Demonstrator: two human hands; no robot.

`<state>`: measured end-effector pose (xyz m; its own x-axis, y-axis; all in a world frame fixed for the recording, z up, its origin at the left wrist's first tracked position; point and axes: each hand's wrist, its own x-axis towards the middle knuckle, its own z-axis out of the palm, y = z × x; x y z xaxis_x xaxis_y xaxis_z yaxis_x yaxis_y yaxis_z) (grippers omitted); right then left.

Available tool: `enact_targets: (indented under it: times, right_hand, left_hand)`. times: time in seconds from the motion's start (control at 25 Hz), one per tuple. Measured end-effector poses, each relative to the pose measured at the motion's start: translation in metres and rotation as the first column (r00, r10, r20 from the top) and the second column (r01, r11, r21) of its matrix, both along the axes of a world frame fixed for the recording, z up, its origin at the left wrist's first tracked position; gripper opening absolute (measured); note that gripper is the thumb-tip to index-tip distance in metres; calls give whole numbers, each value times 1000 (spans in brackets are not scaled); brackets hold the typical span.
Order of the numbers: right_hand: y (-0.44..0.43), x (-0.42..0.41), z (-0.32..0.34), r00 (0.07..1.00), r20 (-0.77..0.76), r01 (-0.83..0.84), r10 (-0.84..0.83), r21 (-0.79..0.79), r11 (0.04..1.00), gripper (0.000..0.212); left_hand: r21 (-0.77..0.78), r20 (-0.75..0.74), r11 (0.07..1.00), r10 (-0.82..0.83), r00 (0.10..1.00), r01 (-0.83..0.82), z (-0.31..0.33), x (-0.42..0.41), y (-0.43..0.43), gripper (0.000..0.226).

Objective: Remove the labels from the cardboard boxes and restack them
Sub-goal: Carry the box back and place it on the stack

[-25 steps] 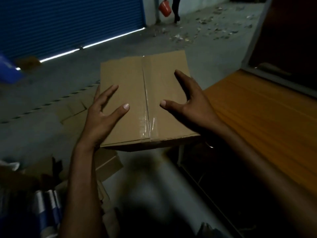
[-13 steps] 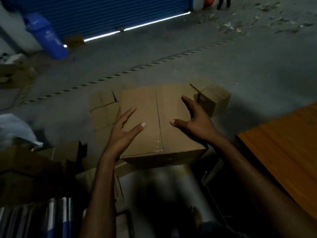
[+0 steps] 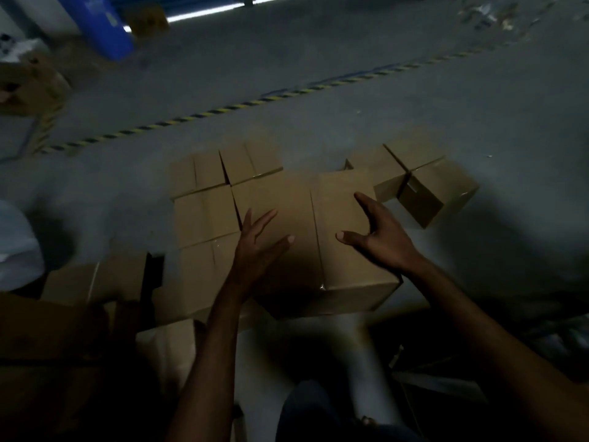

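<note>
I hold a brown cardboard box (image 3: 299, 218) with a taped seam down its top, low over the floor in front of me. My left hand (image 3: 258, 247) presses on its left edge with the fingers spread. My right hand (image 3: 379, 244) clasps its right edge, thumb over the top. No label shows on its top. Several similar boxes (image 3: 204, 215) sit tight together on the floor just left of it and behind it. One more box (image 3: 427, 186) stands skewed to the right. The view is dim and blurred.
Grey concrete floor with a yellow-black striped line (image 3: 255, 102) running across behind the boxes. A blue bin (image 3: 98, 23) stands far left by the shutter. More cardboard (image 3: 28, 87) lies at the left edge, and boxes (image 3: 95, 282) lie at lower left.
The box has come away from the wooden table on the right and down to the left, toward the boxes on the floor. Both hands stayed on its sides.
</note>
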<state>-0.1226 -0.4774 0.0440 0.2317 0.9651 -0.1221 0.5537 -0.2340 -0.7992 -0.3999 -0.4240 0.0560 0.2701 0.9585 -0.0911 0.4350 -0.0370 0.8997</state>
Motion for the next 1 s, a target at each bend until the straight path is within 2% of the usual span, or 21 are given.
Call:
enact_targets:
  times: [0.32,0.56,0.76,1.0]
  right_hand:
    - [156,-21,-8,998,-11,-64,63,-21,998,104]
    - [268,-54,-16,985,11,-173,173,29,985,98]
    - [354,-109,-30,958,10,-287,287,14,958,101]
    - [430,-183,-66,954,-34,-299,298,-27,954,105]
  left_hand:
    - [-39,-42,998,49,998,-51,-10,-23,148,71]
    - [-6,-60,985,172,983,-173,-15,-55,233,68]
    - [4,-80,974,225,971,-225,-21,-109,297,65]
    - [3,-95,962,272,958,-273,-52,-177,366,66]
